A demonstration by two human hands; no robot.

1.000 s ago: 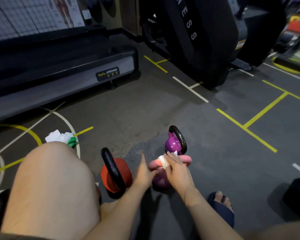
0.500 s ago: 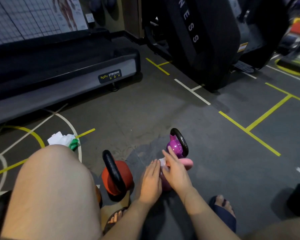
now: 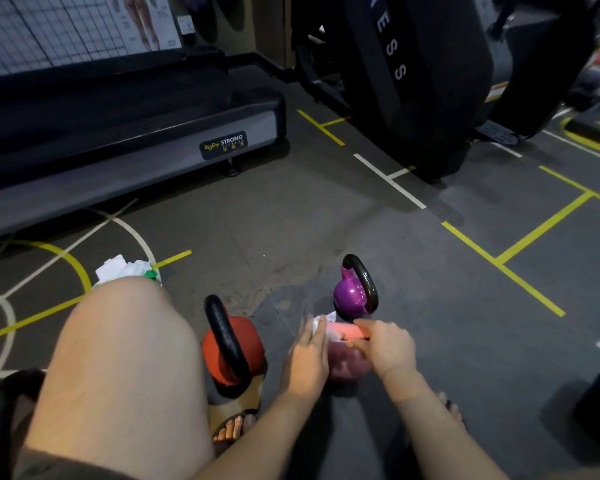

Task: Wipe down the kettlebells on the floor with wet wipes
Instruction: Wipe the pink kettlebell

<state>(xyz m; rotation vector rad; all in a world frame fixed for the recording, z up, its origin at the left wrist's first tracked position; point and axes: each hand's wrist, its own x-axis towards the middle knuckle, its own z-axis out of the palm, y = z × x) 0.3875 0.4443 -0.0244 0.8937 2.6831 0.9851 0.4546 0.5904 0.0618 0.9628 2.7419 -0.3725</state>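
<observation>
1. The left hand (image 3: 307,358) lies flat with its fingers straight and close together. Its fingertips press a white wet wipe (image 3: 327,321) against the left end of the handle of the pink kettlebell (image 3: 343,332).
2. The right hand (image 3: 385,348) has its fingers and thumb curled round the right end of that same handle, gripping it.
3. The pink kettlebell stands on the floor (image 3: 326,220) between the two forearms. Its rounded body shows below the handle and is partly hidden by both hands.
4. The purple kettlebell (image 3: 350,295) stands upright just beyond the pink one, with a black handle arching over its top and right side. Whether the two touch cannot be told.
5. The red kettlebell (image 3: 248,341) stands to the left of the left hand, apart from it. Its black handle runs edge-on across the front of the body.
6. A bare knee (image 3: 118,358) fills the lower left, and a foot (image 3: 234,427) in an open sandal rests on the floor just below the red kettlebell.
7. A white and green pack of wipes (image 3: 125,269) lies on the floor beyond the knee, well apart from the kettlebells.
8. A treadmill (image 3: 118,150) labelled "BODY STRONG" runs along the upper left, and a large black machine (image 3: 430,81) stands at the upper right. Yellow and white lines cross the dark floor between them.
</observation>
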